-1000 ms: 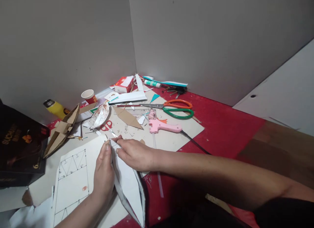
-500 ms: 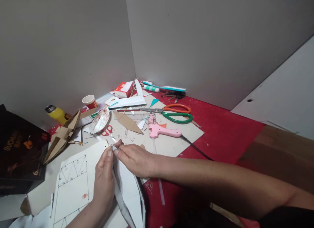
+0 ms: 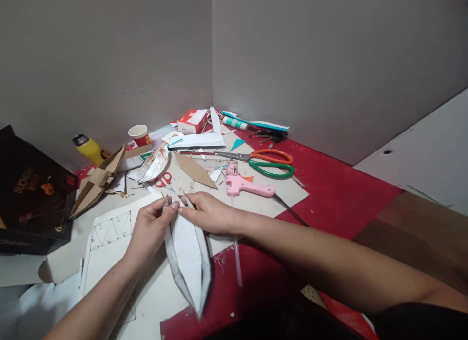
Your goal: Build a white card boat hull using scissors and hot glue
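Observation:
A long white paper boat shape [image 3: 187, 252] with raised grey-white side walls and a pointed near end is held in front of me. My left hand [image 3: 151, 223] pinches its far end at the left wall, thumb on the inside. On the opposite wall my right hand [image 3: 204, 212] grips the same end, its thumb close to the left one. The fingers beneath are partly hidden. Just beyond the hands lie small red-handled scissors [image 3: 163, 179]. A sheet with a drawn truss pattern [image 3: 111, 231] lies under and left of my left hand.
A pink glue gun [image 3: 248, 184] and large orange-and-green-handled scissors [image 3: 270, 163] lie ahead on the right. Farther left are a cardboard boat shape [image 3: 98, 180], a foil-like piece [image 3: 155, 164], a paper cup [image 3: 139, 135], a yellow bottle [image 3: 88, 149] and a black box [image 3: 34, 194].
The boat shape has turned so its inside and both walls face me, and its near tip has come into view. My hands have moved slightly apart. The camera view has shifted.

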`<state>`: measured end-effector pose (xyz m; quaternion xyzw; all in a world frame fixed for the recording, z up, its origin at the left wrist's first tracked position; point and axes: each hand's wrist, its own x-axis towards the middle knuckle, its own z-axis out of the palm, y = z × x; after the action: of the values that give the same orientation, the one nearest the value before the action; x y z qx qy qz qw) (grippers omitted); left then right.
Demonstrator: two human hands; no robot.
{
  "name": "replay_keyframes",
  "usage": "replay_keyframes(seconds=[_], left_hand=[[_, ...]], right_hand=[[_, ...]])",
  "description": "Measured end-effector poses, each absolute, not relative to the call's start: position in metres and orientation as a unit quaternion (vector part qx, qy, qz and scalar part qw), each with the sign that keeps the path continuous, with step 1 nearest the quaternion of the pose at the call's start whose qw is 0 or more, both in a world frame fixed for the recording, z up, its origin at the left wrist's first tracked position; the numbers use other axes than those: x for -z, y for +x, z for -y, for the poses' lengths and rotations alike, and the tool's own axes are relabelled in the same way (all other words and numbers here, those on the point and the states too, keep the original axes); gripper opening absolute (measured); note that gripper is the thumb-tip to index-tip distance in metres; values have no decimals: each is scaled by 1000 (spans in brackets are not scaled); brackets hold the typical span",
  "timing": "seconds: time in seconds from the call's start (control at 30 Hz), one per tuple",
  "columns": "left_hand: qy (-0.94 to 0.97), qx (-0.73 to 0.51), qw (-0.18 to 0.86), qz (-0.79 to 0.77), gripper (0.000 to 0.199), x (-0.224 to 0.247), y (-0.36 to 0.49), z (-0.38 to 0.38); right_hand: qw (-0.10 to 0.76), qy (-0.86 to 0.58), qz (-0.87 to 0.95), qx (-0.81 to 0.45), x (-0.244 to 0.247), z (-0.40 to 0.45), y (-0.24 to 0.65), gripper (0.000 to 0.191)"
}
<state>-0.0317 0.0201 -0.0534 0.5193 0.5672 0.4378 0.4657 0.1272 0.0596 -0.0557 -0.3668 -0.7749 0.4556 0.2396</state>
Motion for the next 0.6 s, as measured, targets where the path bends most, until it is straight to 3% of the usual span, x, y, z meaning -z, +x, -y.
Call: replay_keyframes(seconds=[0.13,0.27,0.5,0.6], left_hand=[[512,-488,393,-588,17,54,-35,-19],[495,-516,356,-601,17,53,-35,-17],[457,-485,443,-600,36,56,-35,-20],[452,-470,468,-596,35,57,-34,-20]], right_hand=[[231,-381,723,-528,51,-58,131,15],[222,-398,766,-453,55,-60,131,11],[215,-416,777,-422,56,-61,130,12],[212,-422,780,-410,56,-61,130,10]])
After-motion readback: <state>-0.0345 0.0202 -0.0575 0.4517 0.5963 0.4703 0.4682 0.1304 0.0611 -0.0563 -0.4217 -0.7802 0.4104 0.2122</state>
